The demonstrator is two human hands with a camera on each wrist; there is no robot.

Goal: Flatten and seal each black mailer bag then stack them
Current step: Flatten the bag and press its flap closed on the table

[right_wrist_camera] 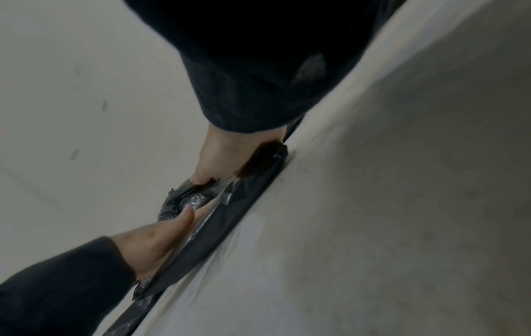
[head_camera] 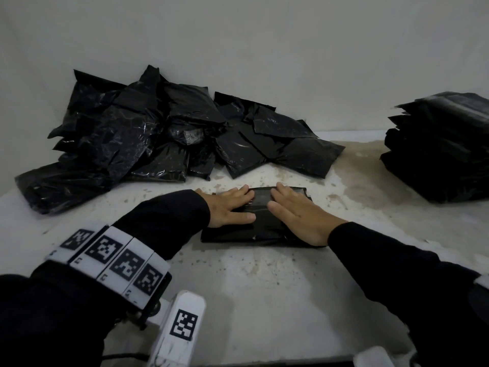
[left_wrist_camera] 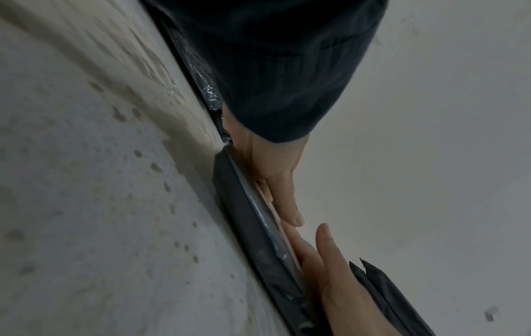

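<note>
A flat black mailer bag (head_camera: 251,234) lies on the table in front of me. My left hand (head_camera: 232,207) presses on its left half with straight fingers. Beside it, my right hand (head_camera: 291,210) lies flat on the bag's right half, and the fingertips of the two hands nearly meet over the bag's folded top strip. In the left wrist view the left hand (left_wrist_camera: 273,181) lies palm down along the bag (left_wrist_camera: 244,211). The right wrist view shows the right hand (right_wrist_camera: 221,156) flat on the bag (right_wrist_camera: 229,222).
A loose pile of crumpled black mailer bags (head_camera: 158,133) lies at the back left against the wall. A neat stack of flattened bags (head_camera: 444,147) stands at the right edge. The speckled white table (head_camera: 264,287) stretches from the bag to its front edge.
</note>
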